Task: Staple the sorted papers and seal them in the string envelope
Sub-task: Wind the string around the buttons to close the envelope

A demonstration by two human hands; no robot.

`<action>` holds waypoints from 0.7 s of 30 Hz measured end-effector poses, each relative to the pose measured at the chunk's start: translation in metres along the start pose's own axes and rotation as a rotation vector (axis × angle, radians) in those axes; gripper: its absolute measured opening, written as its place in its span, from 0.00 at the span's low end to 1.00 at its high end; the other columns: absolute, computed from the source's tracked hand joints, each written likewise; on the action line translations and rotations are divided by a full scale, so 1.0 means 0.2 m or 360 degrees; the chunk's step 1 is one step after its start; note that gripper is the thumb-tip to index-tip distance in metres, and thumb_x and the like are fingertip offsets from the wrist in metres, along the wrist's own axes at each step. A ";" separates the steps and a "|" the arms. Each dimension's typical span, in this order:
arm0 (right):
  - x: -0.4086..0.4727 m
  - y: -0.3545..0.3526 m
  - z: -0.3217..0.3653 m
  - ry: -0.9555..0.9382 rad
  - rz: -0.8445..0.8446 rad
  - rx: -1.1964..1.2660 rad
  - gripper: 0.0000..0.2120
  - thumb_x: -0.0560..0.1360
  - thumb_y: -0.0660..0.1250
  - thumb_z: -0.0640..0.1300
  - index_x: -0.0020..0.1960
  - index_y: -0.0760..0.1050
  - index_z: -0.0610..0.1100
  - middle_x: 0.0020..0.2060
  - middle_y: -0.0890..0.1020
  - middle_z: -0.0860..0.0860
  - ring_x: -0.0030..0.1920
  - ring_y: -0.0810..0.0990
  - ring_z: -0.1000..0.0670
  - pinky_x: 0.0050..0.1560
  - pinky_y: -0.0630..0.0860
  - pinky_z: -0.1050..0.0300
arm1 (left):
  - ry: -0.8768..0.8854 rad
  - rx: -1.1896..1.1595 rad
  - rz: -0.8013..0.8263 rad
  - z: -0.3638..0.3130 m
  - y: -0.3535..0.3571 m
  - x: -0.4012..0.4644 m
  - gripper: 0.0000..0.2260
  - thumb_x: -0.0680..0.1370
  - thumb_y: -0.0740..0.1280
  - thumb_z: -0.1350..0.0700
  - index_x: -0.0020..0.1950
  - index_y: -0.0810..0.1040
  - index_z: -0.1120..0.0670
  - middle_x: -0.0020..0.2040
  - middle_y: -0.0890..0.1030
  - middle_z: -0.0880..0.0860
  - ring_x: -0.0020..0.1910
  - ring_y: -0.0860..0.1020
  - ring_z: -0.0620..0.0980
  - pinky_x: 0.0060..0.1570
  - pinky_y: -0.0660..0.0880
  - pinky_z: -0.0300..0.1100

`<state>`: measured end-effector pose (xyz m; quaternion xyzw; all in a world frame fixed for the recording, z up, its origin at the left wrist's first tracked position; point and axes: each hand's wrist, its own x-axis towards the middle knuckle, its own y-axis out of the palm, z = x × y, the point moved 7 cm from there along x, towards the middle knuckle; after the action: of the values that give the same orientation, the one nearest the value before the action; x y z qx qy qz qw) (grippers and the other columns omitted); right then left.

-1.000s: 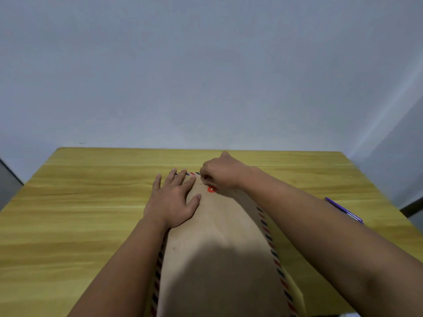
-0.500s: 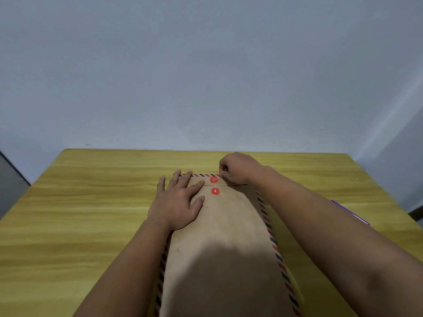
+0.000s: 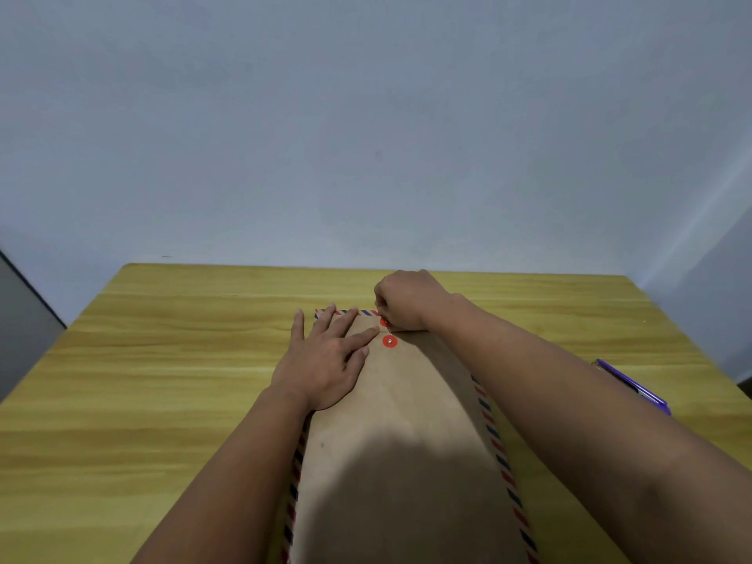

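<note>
Evidently at the sealing step: envelope (image 3: 407, 421) lay flat on the worktop (image 3: 162, 380). My left hand (image 3: 325, 360), fingers straight, pressed it. Right hand (image 3: 407, 299) fingers pinched the string by the upper button (image 3: 383, 322). Next move probably needs winding toward the lower button (image 3: 390, 341), kept taut.

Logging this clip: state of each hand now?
Left hand: open, flat on the string envelope.
Right hand: closed, pinching the string at the upper red button.

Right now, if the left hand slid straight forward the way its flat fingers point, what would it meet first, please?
The left hand lies flat on the brown striped-edge paper envelope; its fingers point toward the far edge. Beyond lies only bare yellow wooden table; the way looks free, as far as visible.
</note>
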<state>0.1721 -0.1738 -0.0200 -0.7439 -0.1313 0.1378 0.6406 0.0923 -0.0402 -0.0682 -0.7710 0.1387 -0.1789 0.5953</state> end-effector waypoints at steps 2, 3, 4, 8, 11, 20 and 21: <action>-0.03 -0.02 0.03 -0.0065 -0.0063 -0.0084 0.08 0.81 0.62 0.46 0.50 0.80 0.48 0.49 0.84 0.51 0.50 0.82 0.45 0.46 0.65 0.51 | 0.0001 0.0015 0.0018 0.00 0.00 0.00 0.21 0.85 0.46 0.41 0.78 0.59 0.32 0.84 0.53 0.45 0.83 0.44 0.52 0.77 0.37 0.66; -0.04 -0.02 0.05 -0.0085 -0.0089 -0.0130 0.06 0.80 0.63 0.45 0.49 0.79 0.48 0.47 0.83 0.52 0.49 0.81 0.45 0.46 0.63 0.51 | 0.0001 0.0022 0.0023 -0.01 -0.01 -0.01 0.21 0.85 0.46 0.41 0.79 0.59 0.32 0.84 0.53 0.45 0.83 0.44 0.53 0.77 0.37 0.66; -0.05 -0.02 0.08 -0.0087 -0.0098 -0.0165 0.05 0.80 0.64 0.44 0.47 0.77 0.48 0.45 0.81 0.52 0.47 0.80 0.45 0.46 0.62 0.50 | 0.0000 0.0024 0.0024 -0.01 -0.01 -0.01 0.21 0.85 0.46 0.41 0.79 0.59 0.33 0.84 0.53 0.45 0.83 0.44 0.53 0.77 0.37 0.66; -0.07 -0.03 0.13 -0.0044 -0.0089 -0.0145 0.05 0.79 0.66 0.44 0.44 0.72 0.50 0.46 0.81 0.51 0.48 0.82 0.44 0.48 0.61 0.49 | -0.0028 0.0032 0.0000 -0.01 -0.01 -0.01 0.26 0.83 0.48 0.39 0.81 0.58 0.42 0.84 0.54 0.45 0.83 0.46 0.50 0.77 0.40 0.66; -0.11 -0.03 0.13 0.0015 -0.0113 -0.0023 0.06 0.79 0.64 0.43 0.44 0.75 0.50 0.46 0.83 0.50 0.49 0.82 0.43 0.48 0.63 0.49 | -0.0057 0.0046 -0.0026 -0.01 -0.01 -0.01 0.30 0.82 0.49 0.38 0.82 0.57 0.46 0.83 0.55 0.45 0.83 0.47 0.49 0.78 0.40 0.66; -0.38 -0.04 0.05 -0.0215 -0.0368 0.0082 0.11 0.80 0.63 0.48 0.47 0.84 0.48 0.44 0.82 0.49 0.44 0.81 0.42 0.43 0.67 0.51 | -0.0093 0.0045 -0.0034 0.01 -0.01 0.00 0.31 0.80 0.48 0.35 0.82 0.57 0.44 0.83 0.55 0.44 0.83 0.49 0.48 0.78 0.41 0.65; -0.40 -0.03 0.05 -0.0291 -0.0404 0.0060 0.11 0.80 0.64 0.47 0.46 0.84 0.48 0.42 0.81 0.49 0.42 0.81 0.42 0.43 0.66 0.52 | -0.0097 0.0053 -0.0033 0.01 -0.01 0.00 0.31 0.80 0.48 0.35 0.82 0.57 0.44 0.83 0.55 0.44 0.83 0.49 0.48 0.78 0.41 0.64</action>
<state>0.0931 -0.1932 -0.0119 -0.6935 -0.2796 0.1253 0.6521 0.0924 -0.0384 -0.0671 -0.7674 0.1094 -0.1637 0.6101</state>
